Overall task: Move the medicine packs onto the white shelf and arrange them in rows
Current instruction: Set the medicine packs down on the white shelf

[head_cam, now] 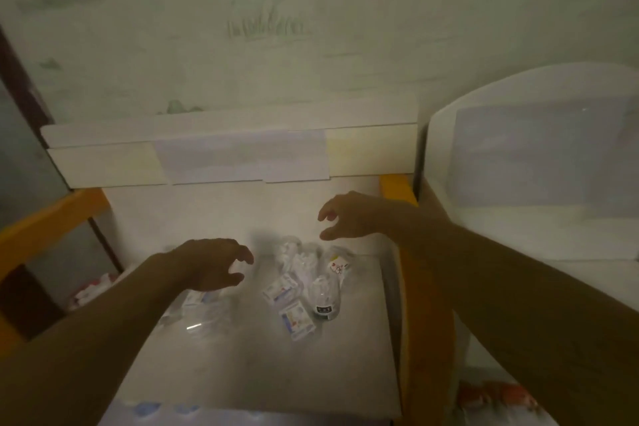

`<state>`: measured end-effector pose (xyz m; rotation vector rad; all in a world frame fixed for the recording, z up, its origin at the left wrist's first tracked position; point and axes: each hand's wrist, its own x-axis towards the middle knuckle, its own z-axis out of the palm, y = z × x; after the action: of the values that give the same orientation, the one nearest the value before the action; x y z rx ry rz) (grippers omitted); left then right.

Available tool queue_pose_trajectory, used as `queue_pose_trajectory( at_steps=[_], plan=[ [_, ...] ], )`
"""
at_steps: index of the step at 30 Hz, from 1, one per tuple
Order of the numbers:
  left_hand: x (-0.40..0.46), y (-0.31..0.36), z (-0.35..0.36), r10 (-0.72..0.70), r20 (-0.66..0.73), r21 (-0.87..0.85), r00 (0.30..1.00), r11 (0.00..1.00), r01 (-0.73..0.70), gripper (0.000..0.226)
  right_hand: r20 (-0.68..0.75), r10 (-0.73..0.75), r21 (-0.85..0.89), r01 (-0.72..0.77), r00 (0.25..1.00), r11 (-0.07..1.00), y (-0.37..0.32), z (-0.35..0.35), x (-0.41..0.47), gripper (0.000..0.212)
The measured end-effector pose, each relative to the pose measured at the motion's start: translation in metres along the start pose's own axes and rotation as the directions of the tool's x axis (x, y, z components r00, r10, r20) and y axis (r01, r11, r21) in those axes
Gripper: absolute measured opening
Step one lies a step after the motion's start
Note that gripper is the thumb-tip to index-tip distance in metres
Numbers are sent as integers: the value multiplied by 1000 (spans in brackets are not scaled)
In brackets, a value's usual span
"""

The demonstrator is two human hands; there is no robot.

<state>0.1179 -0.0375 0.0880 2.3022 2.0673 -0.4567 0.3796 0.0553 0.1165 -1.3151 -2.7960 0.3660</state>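
Several small medicine packs lie in a loose heap on a white surface (262, 370). One white pack with blue print (296, 320) lies nearest me, and another pack (280, 290) sits just behind it. Crumpled clear wrappers (297, 256) are piled at the back of the heap. My left hand (211, 264) hovers over the heap's left side, fingers loosely curled and holding nothing. My right hand (349, 216) hovers above the heap's far right, fingers and thumb apart, also holding nothing. The white shelf (103, 135) runs along the wall behind them. The picture is dim and blurred.
A small clear bottle with a dark base (325, 297) stands among the packs. More clear plastic (204, 315) lies under my left forearm. Orange frame rails (45, 221) flank the surface. A white rounded headboard (539, 162) stands at the right.
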Motion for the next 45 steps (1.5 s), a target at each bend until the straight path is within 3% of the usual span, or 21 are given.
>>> queue_pose_trajectory(
  at_steps=[6, 17, 23, 27, 34, 36, 45],
  plan=[
    [25, -46, 10, 36, 12, -31, 999, 999, -36, 44, 1, 121, 11, -121, 993, 993, -18, 10, 28, 52],
    [57, -107, 70, 202, 138, -76, 970, 978, -193, 41, 175, 328, -9, -332, 928, 943, -62, 95, 41, 53],
    [63, -79, 71, 314, 102, -205, 944, 935, -288, 47, 133, 412, -73, -405, 902, 911, -52, 107, 34, 58],
    [78, -39, 75, 376, 97, -315, 921, 890, -330, 64, 59, 409, -122, -400, 911, 909, -50, 117, 31, 61],
    [98, 6, 104, 287, 58, -200, 956, 942, -271, 63, 9, 439, -24, -438, 899, 898, -38, 127, 11, 69],
    [102, 6, 106, 249, 3, -229, 968, 943, -242, 57, 17, 448, -21, -448, 894, 894, -35, 127, 10, 71],
    [107, 9, 111, 240, 14, -317, 971, 922, -223, 51, 84, 459, -12, -459, 885, 888, -35, 135, 9, 82]
  ],
)
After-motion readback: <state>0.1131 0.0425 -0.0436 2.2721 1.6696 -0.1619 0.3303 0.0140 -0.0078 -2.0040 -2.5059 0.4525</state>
